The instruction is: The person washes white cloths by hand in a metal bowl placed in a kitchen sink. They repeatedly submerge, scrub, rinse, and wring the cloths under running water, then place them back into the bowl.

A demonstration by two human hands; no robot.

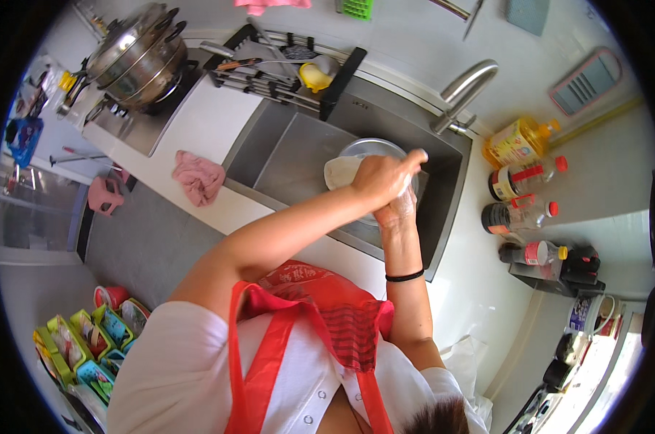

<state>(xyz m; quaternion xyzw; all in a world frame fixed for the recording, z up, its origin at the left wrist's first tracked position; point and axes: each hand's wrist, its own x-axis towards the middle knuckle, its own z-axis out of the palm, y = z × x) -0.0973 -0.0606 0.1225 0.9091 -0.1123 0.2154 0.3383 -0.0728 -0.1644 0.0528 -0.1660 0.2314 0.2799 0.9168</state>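
Over the grey metal sink (300, 141), my left hand (381, 176) lies across my right hand (399, 205), and the two touch. Wet white matter, perhaps foam or paste, shows between them. My right hand is largely hidden beneath the left, and its wrist bears a black band. A pale white, rounded thing (338, 172), cloth or dough, shows just left of my left hand; whether either hand grips it cannot be told. Below them a round metal basin (372, 143) stands in the sink, partly covered by my hands.
A curved metal faucet (468, 89) rises behind the sink. A rack (354, 70) with utensils spans its back left corner. A pink cloth (198, 178) lies on the left counter, near a steamer pot (140, 62) on the stove. Several bottles, including a yellow oil bottle (517, 142), line the right side.
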